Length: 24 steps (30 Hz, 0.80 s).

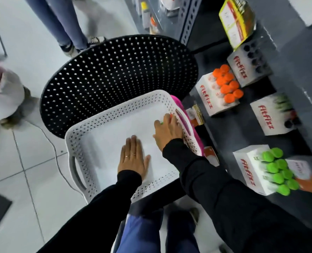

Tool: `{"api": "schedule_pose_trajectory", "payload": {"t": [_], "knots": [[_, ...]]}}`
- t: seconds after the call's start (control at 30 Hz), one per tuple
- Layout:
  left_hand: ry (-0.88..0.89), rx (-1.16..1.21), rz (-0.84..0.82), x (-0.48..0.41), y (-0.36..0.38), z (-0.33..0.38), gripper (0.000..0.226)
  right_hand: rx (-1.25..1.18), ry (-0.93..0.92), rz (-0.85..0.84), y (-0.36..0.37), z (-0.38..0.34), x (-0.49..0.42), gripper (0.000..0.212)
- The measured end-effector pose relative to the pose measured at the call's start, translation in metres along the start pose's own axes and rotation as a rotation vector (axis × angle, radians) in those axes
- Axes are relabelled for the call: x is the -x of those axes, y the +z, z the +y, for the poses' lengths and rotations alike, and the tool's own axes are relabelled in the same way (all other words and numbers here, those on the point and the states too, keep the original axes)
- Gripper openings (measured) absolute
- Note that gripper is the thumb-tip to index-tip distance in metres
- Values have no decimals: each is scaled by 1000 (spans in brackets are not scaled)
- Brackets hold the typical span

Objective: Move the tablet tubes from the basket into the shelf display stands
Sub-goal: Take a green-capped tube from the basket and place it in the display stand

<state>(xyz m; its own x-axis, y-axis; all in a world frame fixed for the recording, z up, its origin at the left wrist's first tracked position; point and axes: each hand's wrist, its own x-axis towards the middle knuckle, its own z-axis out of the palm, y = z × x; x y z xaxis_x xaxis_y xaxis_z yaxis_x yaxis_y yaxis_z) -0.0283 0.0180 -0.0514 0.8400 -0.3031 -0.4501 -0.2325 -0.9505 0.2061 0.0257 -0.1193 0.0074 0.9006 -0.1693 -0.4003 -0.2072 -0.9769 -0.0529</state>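
1. Floor (32, 179): pale tiles at the left, with a thin cable running across them
2. Stool (115, 73): black, perforated seat, carrying the basket on its near part
3. Basket (82, 152): white, perforated walls, grey handle on its left end; a pink basket (183, 115) lies against its right side
4. Left hand (133, 159): flat on the basket floor, palm down, fingers extended and pressed together, thumb out; it holds nothing; rings show on one finger
5. Right hand (168, 130): palm down in the far right corner of the basket, against the wall. Fingers curl over small orange and green items, probably tube caps (167, 118); whether they are actually pinched cannot be told
6. Shelf (242, 128): dark, just right of the baskets, bearing white stands
7. Orange stand (209, 97): filled with orange-capped tubes (226, 84), upright
8. Far stand (242, 68): holes empty
9. Middle stand (268, 117): mostly blurred; contents cannot be told
10. Near stand (248, 167): filled with green-capped tubes (277, 172), upright
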Motion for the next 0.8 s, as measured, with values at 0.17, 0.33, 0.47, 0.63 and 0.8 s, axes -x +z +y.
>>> {"api": "schedule_pose_trajectory", "payload": {"t": [0.17,0.33,0.47,0.63,0.8], "knots": [[11,-22,-18,-1,0,1,92,4,-5,46,-9,4,3,35],[1,-30,-35,0,-2,2,81,-129,25,-13,-50,16,14,37],[-42,-10,-77,2,-18,11,72,-169,41,-143,-100,42,37,11],[34,71,43,0,-54,57,62,-156,162,4,-171,91,94,33],[394,151,290,-9,-107,157,69,-257,192,102,-248,144,177,26]]}}
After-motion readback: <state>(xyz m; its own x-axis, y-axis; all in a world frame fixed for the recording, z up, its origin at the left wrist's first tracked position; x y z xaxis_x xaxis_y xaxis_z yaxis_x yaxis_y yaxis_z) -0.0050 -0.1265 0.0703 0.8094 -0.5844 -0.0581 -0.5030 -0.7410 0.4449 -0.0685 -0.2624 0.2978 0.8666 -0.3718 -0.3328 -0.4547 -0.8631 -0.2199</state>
